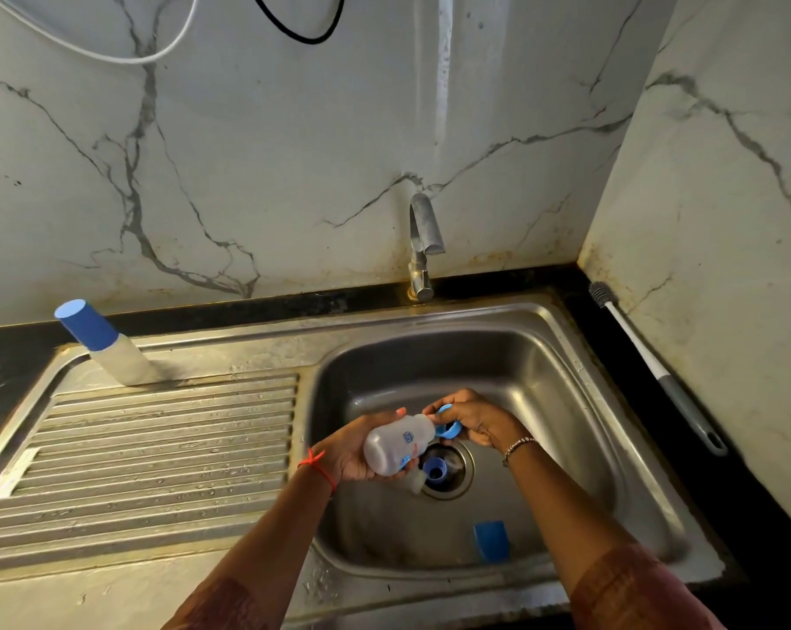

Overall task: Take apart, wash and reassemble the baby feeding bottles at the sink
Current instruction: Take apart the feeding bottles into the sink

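My left hand (355,452) grips a cloudy plastic bottle body (396,443) held on its side over the sink basin (543,379). At the bottle's neck my right hand (473,420) holds a blue handle ring (448,425). Below them, on the drain, lie a blue screw collar (434,470) and a pale teat (415,483). A blue cap (491,541) rests on the basin floor near the front. A second, assembled bottle with a blue cap (103,341) stands at the back of the draining board.
The tap (423,247) stands at the back of the sink with no water running. A ribbed steel draining board (148,447) lies to the left. A long bottle brush (657,370) lies on the dark counter at the right, along the marble wall.
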